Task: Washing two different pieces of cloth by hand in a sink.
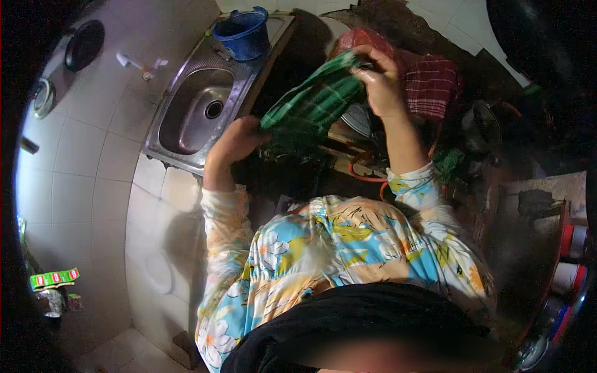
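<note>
A green cloth (317,95) with faint pale lines is stretched at a slant between my two hands, beside the sink. My left hand (238,137) grips its lower left end, close to the sink's edge. At the upper right end, my right hand (380,81) pinches the cloth between thumb and fingers. The cloth hangs in folds, and its lower part fades into shadow. Beyond my right hand lie a red checked cloth (429,88) and a red rounded thing (366,39) that I cannot identify.
A stainless steel sink (196,112) lies to the left, with a blue plastic bucket (242,35) on its drainboard. A white tap (142,65) juts from the tiled wall. An orange hose (361,175) curves below my right forearm. A metal pot (482,123) and containers (566,277) stand right.
</note>
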Tool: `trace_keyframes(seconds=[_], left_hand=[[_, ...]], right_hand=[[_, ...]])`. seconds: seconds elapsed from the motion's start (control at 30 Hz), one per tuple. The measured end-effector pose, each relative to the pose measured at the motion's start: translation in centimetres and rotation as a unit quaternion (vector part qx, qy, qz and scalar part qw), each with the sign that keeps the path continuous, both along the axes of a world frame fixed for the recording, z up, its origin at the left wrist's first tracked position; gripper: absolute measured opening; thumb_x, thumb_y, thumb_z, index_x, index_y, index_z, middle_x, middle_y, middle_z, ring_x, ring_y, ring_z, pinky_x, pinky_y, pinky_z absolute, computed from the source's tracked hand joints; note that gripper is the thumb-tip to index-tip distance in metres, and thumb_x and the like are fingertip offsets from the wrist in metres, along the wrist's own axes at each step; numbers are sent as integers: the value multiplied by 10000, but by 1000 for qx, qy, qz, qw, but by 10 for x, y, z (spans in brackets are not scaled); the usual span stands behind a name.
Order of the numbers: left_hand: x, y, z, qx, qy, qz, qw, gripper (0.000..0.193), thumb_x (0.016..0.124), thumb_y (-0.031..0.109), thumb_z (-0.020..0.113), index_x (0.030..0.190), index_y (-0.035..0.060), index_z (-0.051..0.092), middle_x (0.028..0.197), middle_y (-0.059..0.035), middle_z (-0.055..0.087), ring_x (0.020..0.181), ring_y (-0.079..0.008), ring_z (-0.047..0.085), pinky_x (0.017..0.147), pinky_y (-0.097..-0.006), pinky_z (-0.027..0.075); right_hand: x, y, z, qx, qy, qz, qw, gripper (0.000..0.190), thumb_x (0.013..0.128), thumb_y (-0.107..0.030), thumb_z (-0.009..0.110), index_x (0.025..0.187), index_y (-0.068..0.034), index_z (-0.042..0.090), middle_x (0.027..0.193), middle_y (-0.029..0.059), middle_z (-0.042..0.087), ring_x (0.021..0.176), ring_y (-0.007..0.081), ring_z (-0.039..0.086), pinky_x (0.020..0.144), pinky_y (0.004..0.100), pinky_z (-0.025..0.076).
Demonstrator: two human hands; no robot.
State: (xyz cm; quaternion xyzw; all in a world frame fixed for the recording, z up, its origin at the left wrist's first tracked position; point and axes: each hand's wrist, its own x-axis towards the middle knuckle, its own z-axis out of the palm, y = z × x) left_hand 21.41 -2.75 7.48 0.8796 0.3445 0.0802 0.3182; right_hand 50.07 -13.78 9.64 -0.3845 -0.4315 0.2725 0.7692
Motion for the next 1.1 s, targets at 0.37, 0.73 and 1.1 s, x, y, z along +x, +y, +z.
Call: trace_keyframes(seconds=[0.37,0.73,1.1], left_hand=[[54,12,19,-9,-77,-90,993,308,677,191,773,872,-7,641,747,-91,631,699,-104,565,617,-281,452],[283,81,-38,-46,-217,-27,975,254,658,71,681,903,12,647,859,-170,653,829,-280,637,736,-328,483],[472,119,-61,-42,-424,-107,898,143,840,-6,537,950,15,627,886,-84,636,799,-145,591,666,-252,449]], right_hand=[[87,-71,-9,-45,50,-153,986,254,771,-17,585,1025,0,568,964,41,577,909,157,523,867,280,369],[385,-86,-94,-241,-63,-326,912,305,771,-42,647,1062,21,582,979,70,619,864,135,569,774,277,449],[400,-171,-12,-321,-46,-562,761,333,786,-100,617,1106,-43,547,1026,102,606,896,208,579,788,314,467]])
